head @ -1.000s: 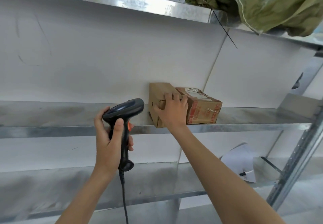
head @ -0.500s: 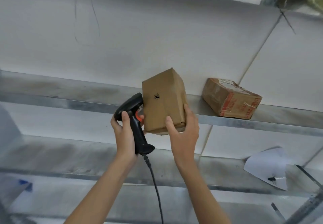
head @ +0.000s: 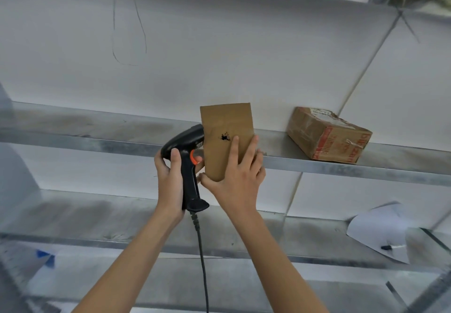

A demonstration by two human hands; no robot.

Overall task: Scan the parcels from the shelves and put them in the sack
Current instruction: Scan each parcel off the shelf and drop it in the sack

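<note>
Metal shelf (head: pixel 280 164) runs across the view at hand height; a second taped parcel (head: pixel 328 135) rests on it to the right, well apart from our hands. No sack clearly in view.

Brown parcel (head: pixel 225 139) is held upright in front of the shelf edge, plain face toward us, one small black mark on it. No barcode visible on this face — the label is presumably on a side we cannot see.

Right hand (head: pixel 238 178) grips the parcel from below: fingers spread flat up the near face, thumb hooked under the bottom left corner. Secure enough, but a one-handed hold.

Left hand (head: pixel 170 181) is wrapped round the handle of the black scanner (head: pixel 188 161), forefinger on the orange trigger; the scanner's nose sits just beside or touching the parcel's left edge — we cannot tell which. Cable hangs straight down.

Judgement: scan step in hand. To do it well we should turn the labelled face toward the scanner window, back the nose off so the beam covers the whole code, keep fingers off the label, hold both steady, then pull the trigger.
</note>
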